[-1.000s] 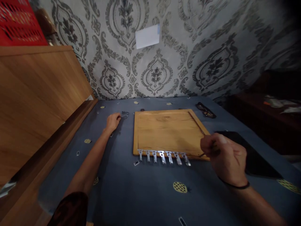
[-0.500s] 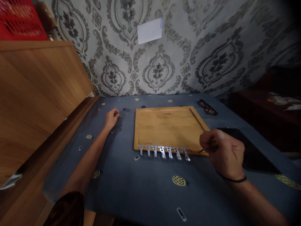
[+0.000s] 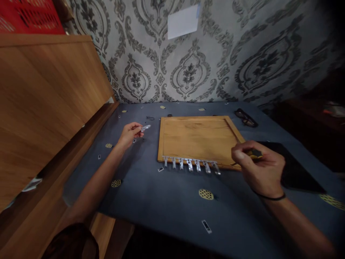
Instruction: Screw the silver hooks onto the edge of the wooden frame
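My left hand (image 3: pixel 131 133) pinches a small silvery metal clip (image 3: pixel 146 127) between thumb and fingertips, raised over the cloth left of the wooden frame. A screwdriver (image 3: pixel 255 154) with a black and yellow handle is gripped in my right hand (image 3: pixel 260 167), its thin shaft pointing left and down at the frame's front right corner. Whether its tip touches the wood I cannot tell. The wooden framed board (image 3: pixel 198 138) lies flat. Along its front edge runs a row of several similar metal clips (image 3: pixel 190 164), their ends jutting out over the cloth.
A dark grey patterned cloth (image 3: pixel 167 201) covers the table. Eyeglasses (image 3: pixel 245 118) lie at the back right, beyond a black flat panel (image 3: pixel 296 172). A small dark loop (image 3: pixel 150 118) rests behind my left hand. A wooden cabinet (image 3: pixel 54 90) borders the left side.
My left hand has come up from the tabletop and turned, with the metal clip now plainly seen in its fingers. My right hand stays by the frame's corner. The whole view has shifted slightly.
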The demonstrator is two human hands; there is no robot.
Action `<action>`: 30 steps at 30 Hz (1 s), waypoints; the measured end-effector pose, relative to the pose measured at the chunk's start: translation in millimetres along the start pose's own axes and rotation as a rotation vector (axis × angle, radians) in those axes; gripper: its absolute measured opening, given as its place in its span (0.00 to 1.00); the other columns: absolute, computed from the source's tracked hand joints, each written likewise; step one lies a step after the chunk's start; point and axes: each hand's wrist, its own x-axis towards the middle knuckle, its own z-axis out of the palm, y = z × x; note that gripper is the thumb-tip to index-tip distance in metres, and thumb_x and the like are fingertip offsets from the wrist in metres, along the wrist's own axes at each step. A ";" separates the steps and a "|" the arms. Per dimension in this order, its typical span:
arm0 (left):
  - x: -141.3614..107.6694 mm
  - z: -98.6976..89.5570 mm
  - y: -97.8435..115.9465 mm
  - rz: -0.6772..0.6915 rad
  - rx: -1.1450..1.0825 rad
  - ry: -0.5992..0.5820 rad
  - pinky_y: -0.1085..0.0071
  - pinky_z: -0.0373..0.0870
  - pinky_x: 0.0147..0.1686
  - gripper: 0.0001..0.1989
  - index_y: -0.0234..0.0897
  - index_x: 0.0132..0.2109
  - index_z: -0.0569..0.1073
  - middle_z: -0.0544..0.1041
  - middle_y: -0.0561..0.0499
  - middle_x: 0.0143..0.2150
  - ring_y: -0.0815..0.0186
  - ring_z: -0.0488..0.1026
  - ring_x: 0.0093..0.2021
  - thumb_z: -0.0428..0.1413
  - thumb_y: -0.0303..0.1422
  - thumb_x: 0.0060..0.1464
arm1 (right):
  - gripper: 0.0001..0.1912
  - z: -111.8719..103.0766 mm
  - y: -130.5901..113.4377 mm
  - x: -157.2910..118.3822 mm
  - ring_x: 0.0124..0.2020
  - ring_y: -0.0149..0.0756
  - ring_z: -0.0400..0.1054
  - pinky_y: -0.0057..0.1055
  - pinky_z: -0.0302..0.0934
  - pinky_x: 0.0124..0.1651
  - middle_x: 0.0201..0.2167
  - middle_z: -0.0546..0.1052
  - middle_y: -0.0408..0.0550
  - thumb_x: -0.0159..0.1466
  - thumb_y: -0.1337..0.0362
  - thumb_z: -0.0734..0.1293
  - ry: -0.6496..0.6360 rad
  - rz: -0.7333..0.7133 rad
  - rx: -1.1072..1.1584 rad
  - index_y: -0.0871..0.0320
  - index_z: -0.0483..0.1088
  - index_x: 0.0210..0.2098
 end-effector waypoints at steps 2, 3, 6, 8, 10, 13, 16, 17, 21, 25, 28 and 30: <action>-22.7 13.3 1.0 -0.039 -0.053 -0.088 0.75 0.72 0.29 0.12 0.34 0.35 0.72 0.75 0.55 0.26 0.73 0.73 0.23 0.66 0.35 0.49 | 0.15 1.2 -13.4 -3.2 0.20 0.28 0.66 0.26 0.59 0.24 0.19 0.74 0.40 0.61 0.52 0.73 -0.085 -0.135 -0.070 0.54 0.73 0.25; -35.6 22.1 0.9 -0.058 -0.076 -0.143 0.75 0.73 0.29 0.13 0.34 0.36 0.72 0.75 0.55 0.27 0.73 0.73 0.23 0.66 0.36 0.49 | 0.10 3.0 -20.4 -6.2 0.20 0.28 0.68 0.24 0.60 0.24 0.22 0.76 0.40 0.63 0.54 0.71 -0.159 -0.197 -0.093 0.53 0.75 0.30; -75.1 52.2 0.9 -0.110 -0.123 -0.311 0.73 0.72 0.28 0.17 0.34 0.37 0.74 0.77 0.53 0.29 0.71 0.75 0.24 0.68 0.41 0.47 | 0.09 12.4 -37.2 -20.6 0.22 0.29 0.72 0.24 0.66 0.27 0.25 0.78 0.41 0.67 0.58 0.68 -0.399 -0.372 -0.124 0.52 0.76 0.46; -96.1 69.7 2.3 -0.138 -0.138 -0.406 0.73 0.71 0.27 0.20 0.33 0.36 0.74 0.77 0.52 0.28 0.70 0.74 0.23 0.69 0.44 0.45 | 0.12 19.3 -41.7 -32.4 0.31 0.34 0.78 0.28 0.71 0.33 0.35 0.82 0.47 0.69 0.59 0.65 -0.526 -0.425 -0.131 0.52 0.76 0.50; -109.3 81.2 4.6 -0.175 -0.173 -0.512 0.74 0.70 0.28 0.21 0.32 0.36 0.75 0.76 0.52 0.29 0.71 0.74 0.24 0.69 0.45 0.45 | 0.13 24.1 -41.8 -43.0 0.36 0.38 0.80 0.30 0.73 0.34 0.40 0.83 0.50 0.70 0.62 0.62 -0.616 -0.416 -0.163 0.52 0.76 0.50; -115.2 87.7 6.9 -0.202 -0.223 -0.592 0.75 0.69 0.29 0.21 0.32 0.36 0.74 0.73 0.54 0.29 0.73 0.73 0.24 0.69 0.45 0.46 | 0.15 25.3 -40.3 -52.7 0.34 0.36 0.79 0.29 0.72 0.33 0.36 0.81 0.48 0.70 0.68 0.61 -0.629 -0.371 -0.143 0.52 0.75 0.49; -112.7 88.8 5.9 -0.208 -0.230 -0.618 0.75 0.68 0.29 0.22 0.32 0.36 0.74 0.73 0.55 0.28 0.73 0.73 0.24 0.70 0.46 0.45 | 0.13 22.7 -43.9 -55.1 0.33 0.34 0.78 0.27 0.71 0.32 0.34 0.81 0.46 0.69 0.69 0.62 -0.602 -0.368 -0.081 0.52 0.74 0.50; -111.6 89.5 5.0 -0.211 -0.228 -0.630 0.75 0.67 0.28 0.23 0.32 0.36 0.74 0.73 0.55 0.28 0.73 0.73 0.24 0.70 0.47 0.45 | 0.12 22.0 -46.2 -54.8 0.32 0.33 0.78 0.27 0.70 0.32 0.34 0.81 0.45 0.69 0.69 0.63 -0.599 -0.376 -0.062 0.52 0.74 0.50; -108.9 95.2 0.5 -0.235 -0.225 -0.687 0.76 0.66 0.27 0.24 0.32 0.35 0.74 0.73 0.55 0.28 0.74 0.72 0.23 0.70 0.49 0.44 | 0.07 21.1 -54.9 -52.8 0.27 0.31 0.76 0.25 0.68 0.29 0.29 0.80 0.43 0.70 0.67 0.63 -0.598 -0.354 -0.012 0.54 0.74 0.42; -109.5 100.2 -3.2 -0.260 -0.212 -0.748 0.75 0.67 0.27 0.25 0.32 0.36 0.74 0.73 0.55 0.28 0.73 0.72 0.23 0.69 0.50 0.45 | 0.07 14.5 -58.4 -56.1 0.24 0.30 0.75 0.25 0.68 0.29 0.26 0.80 0.43 0.69 0.64 0.64 -0.653 -0.225 -0.005 0.54 0.75 0.37; -110.6 100.6 -3.5 -0.237 -0.178 -0.748 0.74 0.69 0.29 0.22 0.33 0.39 0.74 0.75 0.53 0.29 0.71 0.74 0.25 0.67 0.47 0.49 | 0.08 -0.1 -60.5 -63.2 0.26 0.32 0.76 0.26 0.69 0.30 0.27 0.81 0.44 0.69 0.62 0.65 -0.664 -0.121 -0.042 0.54 0.76 0.36; -110.4 100.0 -1.7 -0.185 -0.122 -0.716 0.74 0.70 0.30 0.19 0.34 0.41 0.74 0.76 0.52 0.30 0.72 0.74 0.26 0.65 0.45 0.52 | 0.08 -12.7 -61.2 -69.0 0.27 0.32 0.77 0.25 0.69 0.31 0.28 0.82 0.44 0.69 0.60 0.66 -0.628 -0.069 -0.070 0.54 0.76 0.36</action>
